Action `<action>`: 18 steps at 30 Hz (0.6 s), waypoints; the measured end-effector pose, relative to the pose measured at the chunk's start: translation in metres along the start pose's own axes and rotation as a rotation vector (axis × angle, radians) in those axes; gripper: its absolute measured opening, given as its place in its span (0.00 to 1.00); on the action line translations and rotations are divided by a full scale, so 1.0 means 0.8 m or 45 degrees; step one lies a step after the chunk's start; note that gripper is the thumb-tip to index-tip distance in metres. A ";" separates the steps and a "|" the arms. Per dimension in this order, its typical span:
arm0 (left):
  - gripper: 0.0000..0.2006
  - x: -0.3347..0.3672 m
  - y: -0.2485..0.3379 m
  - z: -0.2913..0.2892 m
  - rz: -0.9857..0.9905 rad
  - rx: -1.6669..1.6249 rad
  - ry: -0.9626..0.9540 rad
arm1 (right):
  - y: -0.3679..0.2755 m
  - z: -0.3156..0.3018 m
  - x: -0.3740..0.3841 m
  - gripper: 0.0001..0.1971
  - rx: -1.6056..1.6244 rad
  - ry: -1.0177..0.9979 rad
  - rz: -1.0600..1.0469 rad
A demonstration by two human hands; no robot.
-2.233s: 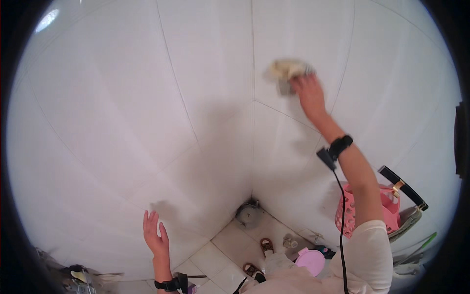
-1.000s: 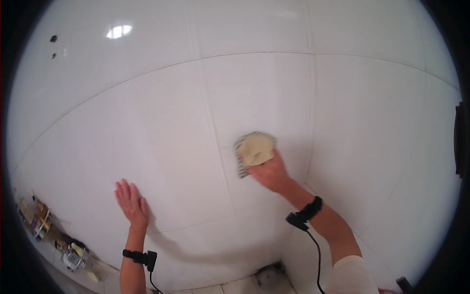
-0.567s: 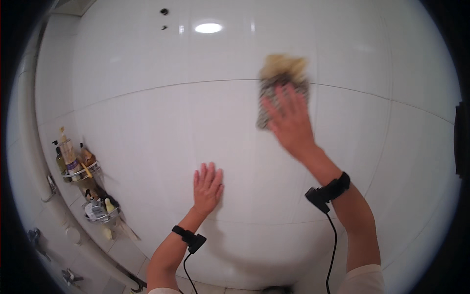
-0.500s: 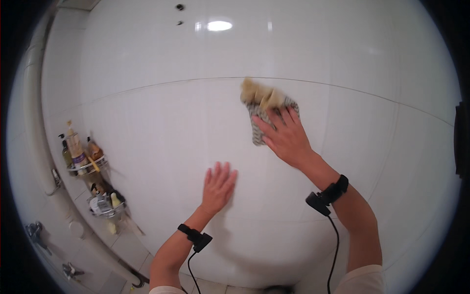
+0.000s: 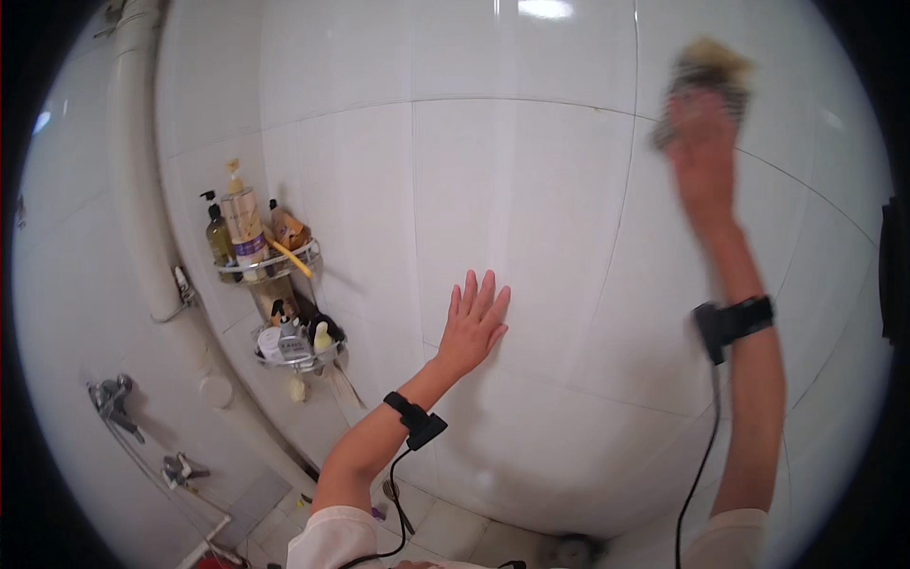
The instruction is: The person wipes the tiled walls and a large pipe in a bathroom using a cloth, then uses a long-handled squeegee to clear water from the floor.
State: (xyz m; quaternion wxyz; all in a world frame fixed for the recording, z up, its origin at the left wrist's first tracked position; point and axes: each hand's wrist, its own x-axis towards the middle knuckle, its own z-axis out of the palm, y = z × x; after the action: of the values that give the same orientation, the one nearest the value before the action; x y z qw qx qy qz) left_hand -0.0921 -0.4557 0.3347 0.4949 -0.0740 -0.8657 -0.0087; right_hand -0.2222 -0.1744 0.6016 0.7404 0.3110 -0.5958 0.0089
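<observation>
— And the cloth (image 5: 713, 63); where to look?

— High up on the right; at the white wall (image 5: 521, 209), with the right hand (image 5: 701, 142) over it; too blurry to tell if gripped tight or just pressed flat.

— And the left hand (image 5: 472, 327)?

— Well apart from the right; lower down, fingers spread wide, seemingly touching the wall; holding nothing in sight.

— Heavy or light, by the look?

— Light, soft and floppy, most likely; pale yellow on top, dark and grey below; not likely to break; maybe slippery if wet, but cannot tell.

— Best spot to hold?

— Right in the middle, with fingers wide; good for keeping floppy edges from folding.

— And around?

— Off to the left, an upper rack (image 5: 318, 251) with a tall pump bottle (image 5: 244, 223); just below, a lower rack (image 5: 332, 355); farther left, a fat pipe (image 5: 142, 142) and a tap (image 5: 116, 394).

— Anything in the way?

— Maybe the black cord (image 5: 704, 474), hanging from the strap (image 5: 749, 316) on the right wrist; could catch or swing.
</observation>
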 end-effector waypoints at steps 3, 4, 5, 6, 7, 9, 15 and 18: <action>0.33 -0.015 -0.006 -0.004 -0.011 -0.050 -0.058 | -0.133 0.001 -0.051 0.26 0.409 -0.172 -0.152; 0.33 -0.024 -0.011 -0.009 -0.034 -0.052 -0.126 | -0.164 -0.001 -0.078 0.22 0.423 -0.366 -0.192; 0.33 -0.038 -0.014 -0.016 -0.036 -0.066 -0.122 | -0.173 -0.015 -0.100 0.19 0.489 -0.476 -0.318; 0.32 -0.050 -0.017 -0.019 -0.005 -0.159 -0.218 | -0.173 -0.021 -0.118 0.18 0.558 -0.494 -0.305; 0.32 -0.066 -0.020 -0.019 0.037 -0.264 -0.321 | -0.159 -0.025 -0.138 0.19 0.520 -0.498 -0.268; 0.30 -0.120 -0.050 -0.037 -0.122 -0.367 -0.212 | -0.139 -0.034 -0.139 0.22 0.433 -0.473 -0.125; 0.22 -0.247 -0.125 -0.096 -0.792 -0.441 0.070 | -0.153 0.016 0.007 0.29 0.147 -0.065 0.147; 0.20 -0.273 -0.141 -0.110 -0.829 -0.373 0.120 | -0.219 0.059 0.071 0.27 0.198 -0.025 0.038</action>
State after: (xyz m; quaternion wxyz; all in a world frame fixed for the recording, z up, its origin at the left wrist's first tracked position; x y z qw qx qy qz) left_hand 0.0770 -0.6013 0.1989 0.4898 0.1358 -0.8097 -0.2935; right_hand -0.1798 -0.3583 0.5778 0.7078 0.3586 -0.6053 0.0631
